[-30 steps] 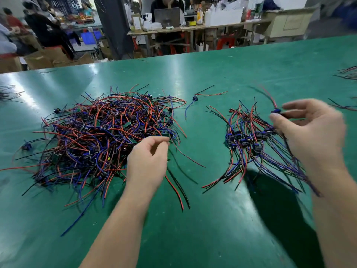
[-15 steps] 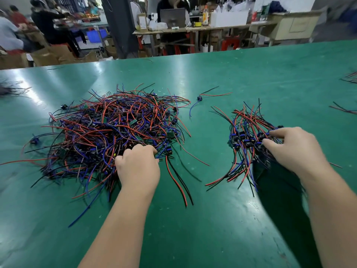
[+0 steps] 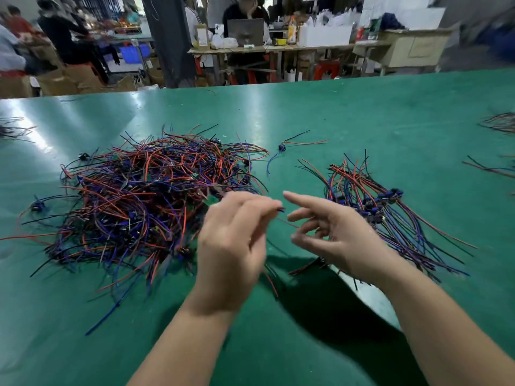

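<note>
Nothing readable here, honestly. The box (image 3: 202, 37) and the bottle (image 3: 291, 30) on the far bench (image 3: 320, 47) carry some kind of label, but it's all blur. Even the little connector (image 3: 281, 209) pinched in my left hand (image 3: 231, 246) is too smeared to show any marking.

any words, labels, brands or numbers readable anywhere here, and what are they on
No text can be read in this view.
Small carton on the far bench: front too blurred to read.
Orange bottle beside the laptop: print too small and blurred.
Wire pinched by the left hand, large pile, small pile, green table: no markings show.
</note>
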A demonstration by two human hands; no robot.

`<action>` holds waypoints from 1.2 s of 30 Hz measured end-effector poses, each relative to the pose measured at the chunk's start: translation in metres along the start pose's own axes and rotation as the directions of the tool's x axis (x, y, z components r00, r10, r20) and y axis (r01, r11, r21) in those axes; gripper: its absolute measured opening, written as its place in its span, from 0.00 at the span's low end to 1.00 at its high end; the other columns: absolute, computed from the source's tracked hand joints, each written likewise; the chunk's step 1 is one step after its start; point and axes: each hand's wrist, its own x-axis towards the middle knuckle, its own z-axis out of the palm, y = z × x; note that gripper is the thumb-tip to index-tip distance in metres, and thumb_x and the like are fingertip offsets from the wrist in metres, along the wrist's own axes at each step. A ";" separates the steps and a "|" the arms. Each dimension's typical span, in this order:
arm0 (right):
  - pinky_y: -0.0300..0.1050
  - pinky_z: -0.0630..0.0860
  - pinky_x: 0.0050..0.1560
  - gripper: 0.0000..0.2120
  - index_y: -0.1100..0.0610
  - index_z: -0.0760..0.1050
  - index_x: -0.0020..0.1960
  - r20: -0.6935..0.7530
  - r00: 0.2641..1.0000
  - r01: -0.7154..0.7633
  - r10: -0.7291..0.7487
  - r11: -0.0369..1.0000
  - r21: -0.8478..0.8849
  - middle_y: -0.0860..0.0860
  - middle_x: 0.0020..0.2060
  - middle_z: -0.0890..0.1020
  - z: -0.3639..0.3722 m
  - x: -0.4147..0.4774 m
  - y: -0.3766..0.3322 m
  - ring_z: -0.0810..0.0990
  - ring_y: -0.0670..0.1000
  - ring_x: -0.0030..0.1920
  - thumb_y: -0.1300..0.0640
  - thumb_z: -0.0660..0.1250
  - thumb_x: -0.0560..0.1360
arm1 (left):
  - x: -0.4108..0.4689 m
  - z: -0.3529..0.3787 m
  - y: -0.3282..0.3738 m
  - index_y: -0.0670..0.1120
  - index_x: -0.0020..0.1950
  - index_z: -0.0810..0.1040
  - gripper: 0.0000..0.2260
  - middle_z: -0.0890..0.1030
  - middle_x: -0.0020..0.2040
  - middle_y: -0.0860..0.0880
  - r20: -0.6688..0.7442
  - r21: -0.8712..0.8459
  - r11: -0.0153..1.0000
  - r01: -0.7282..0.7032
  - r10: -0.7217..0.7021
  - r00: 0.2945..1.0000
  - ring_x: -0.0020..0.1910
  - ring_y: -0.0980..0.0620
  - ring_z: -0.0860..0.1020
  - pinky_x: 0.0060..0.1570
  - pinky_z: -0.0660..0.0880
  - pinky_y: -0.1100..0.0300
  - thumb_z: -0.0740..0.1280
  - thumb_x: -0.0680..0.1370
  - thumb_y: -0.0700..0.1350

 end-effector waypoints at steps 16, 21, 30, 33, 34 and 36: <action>0.35 0.77 0.35 0.05 0.58 0.79 0.43 -0.256 0.953 0.031 0.160 0.791 0.611 0.52 0.37 0.85 -0.001 0.008 0.002 0.85 0.51 0.40 0.63 0.67 0.68 | -0.008 0.015 -0.004 0.44 0.66 0.70 0.27 0.73 0.59 0.49 0.340 0.149 0.938 0.313 -0.346 0.875 0.59 0.50 0.68 0.63 0.64 0.58 0.69 0.68 0.51; 0.34 0.76 0.35 0.08 0.58 0.77 0.46 -0.275 0.937 0.057 0.215 0.683 0.728 0.50 0.37 0.85 -0.014 0.008 -0.003 0.85 0.49 0.40 0.61 0.66 0.66 | -0.012 0.019 -0.015 0.48 0.57 0.78 0.14 0.80 0.52 0.53 0.497 0.100 0.927 0.363 -0.362 0.789 0.54 0.51 0.76 0.58 0.71 0.47 0.67 0.74 0.52; 0.33 0.77 0.33 0.10 0.53 0.83 0.38 -0.257 0.920 0.103 0.295 0.451 0.886 0.50 0.37 0.84 -0.026 0.006 -0.010 0.85 0.47 0.40 0.62 0.64 0.68 | -0.006 0.011 -0.037 0.47 0.60 0.77 0.18 0.80 0.52 0.53 0.314 0.120 0.888 0.444 -0.458 0.831 0.54 0.52 0.77 0.59 0.72 0.49 0.65 0.72 0.36; 0.32 0.76 0.31 0.10 0.53 0.84 0.36 -0.226 0.925 0.088 0.307 0.406 0.910 0.49 0.36 0.84 -0.023 0.007 -0.012 0.84 0.45 0.38 0.62 0.65 0.68 | 0.000 0.006 -0.026 0.49 0.59 0.77 0.15 0.81 0.52 0.56 0.270 -0.098 0.847 0.522 -0.482 0.833 0.55 0.60 0.77 0.59 0.72 0.61 0.63 0.73 0.43; 0.32 0.76 0.30 0.10 0.53 0.84 0.36 -0.217 0.925 0.083 0.312 0.393 0.916 0.49 0.36 0.84 -0.022 0.007 -0.012 0.84 0.45 0.37 0.62 0.65 0.67 | 0.002 0.006 -0.021 0.49 0.58 0.78 0.15 0.82 0.52 0.55 0.306 -0.200 0.811 0.550 -0.482 0.821 0.55 0.61 0.77 0.58 0.71 0.65 0.62 0.73 0.44; 0.31 0.75 0.29 0.10 0.53 0.84 0.36 -0.205 0.921 0.076 0.333 0.362 0.929 0.50 0.35 0.84 -0.022 0.008 -0.013 0.84 0.44 0.37 0.62 0.65 0.67 | 0.005 0.003 -0.011 0.47 0.55 0.81 0.15 0.84 0.51 0.51 0.400 -0.419 0.670 0.612 -0.469 0.787 0.55 0.55 0.79 0.56 0.72 0.66 0.60 0.72 0.45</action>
